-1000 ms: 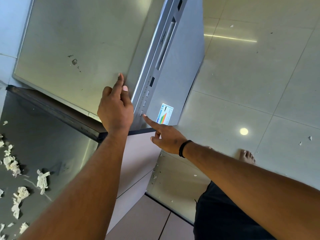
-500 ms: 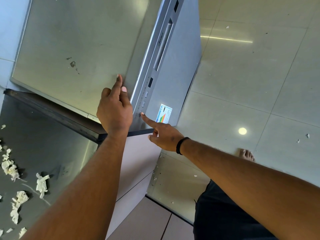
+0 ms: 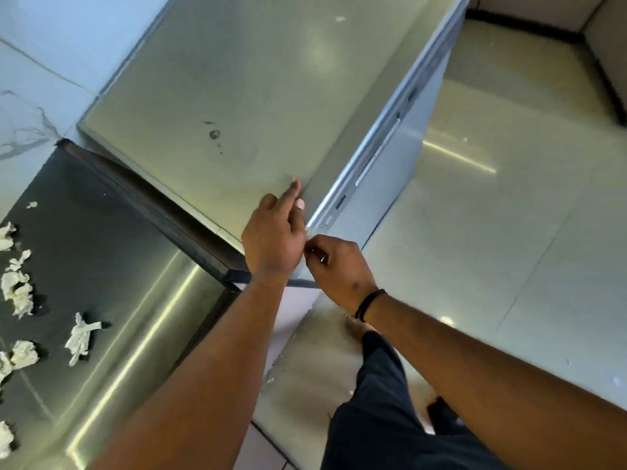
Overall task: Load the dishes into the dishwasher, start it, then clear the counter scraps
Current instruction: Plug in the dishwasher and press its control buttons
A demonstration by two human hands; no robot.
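Observation:
The silver dishwasher point(image 3: 237, 96) stands with its door closed, and its control strip point(image 3: 373, 157) runs along the top front edge. My left hand point(image 3: 271, 235) rests on the near front corner of the dishwasher's top, index finger stretched out along the surface. My right hand point(image 3: 339, 269) is at the near end of the control strip. Its visible fingers are curled and its fingertips are hidden behind my left hand. Several crumpled white paper scraps point(image 3: 79, 337) lie on the dark counter point(image 3: 101, 266) at the left.
The glossy tiled floor point(image 3: 509, 232) stretches to the right of the dishwasher. Cabinet fronts point(image 3: 291, 313) drop below the counter edge. My dark trousers and a foot show at the bottom. A marbled wall point(image 3: 30, 96) backs the counter.
The view has swung and now takes in more of the dishwasher top. My right hand moved in closer to my left hand, and its pointing finger is no longer visible. The left hand kept its place.

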